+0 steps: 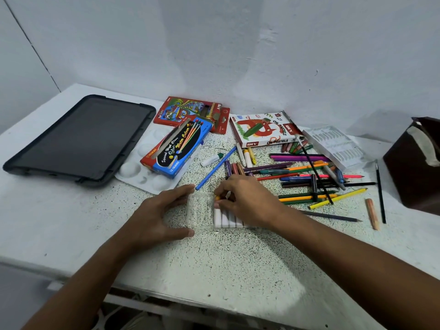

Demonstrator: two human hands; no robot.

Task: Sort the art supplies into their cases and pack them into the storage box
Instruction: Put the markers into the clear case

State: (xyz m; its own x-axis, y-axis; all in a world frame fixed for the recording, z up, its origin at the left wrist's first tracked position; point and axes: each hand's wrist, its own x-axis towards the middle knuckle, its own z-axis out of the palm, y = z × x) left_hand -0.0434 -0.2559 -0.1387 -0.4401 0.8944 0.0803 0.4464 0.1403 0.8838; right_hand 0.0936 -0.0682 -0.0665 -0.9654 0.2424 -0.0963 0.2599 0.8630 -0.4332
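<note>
Speckled table (238, 263) seen from above, against a pale wall. At centre, clear plastic case (202, 210), lying flat, its right half filled with a row of white-bodied markers (227, 219). Left hand (159, 215) at 9 o'clock of the case, thumb and fingers spread and bracketing its left edge, bracing rather than curled round it. Right hand (245, 201) over the case's right half, fingers curled, pinching a marker with an orange tip (217, 198) at the row's far end. At 2 o'clock of the case, loose heap of coloured pencils and pens (309, 177), crossing one another; a blue pencil (215, 169) at 12 o'clock, lying diagonally. At 1 o'clock, oil pastels box (264, 132); just right of it, ribbed white plastic insert tray (335, 146). At 11 o'clock, blue water-colour pencil box (176, 148) resting on a white paint palette (140, 170); behind it, red pencil box (188, 111). At 10 o'clock, dark storage-box lid (81, 139), lying flat. At 3 o'clock, table edge, dark brown box (416, 163).
</note>
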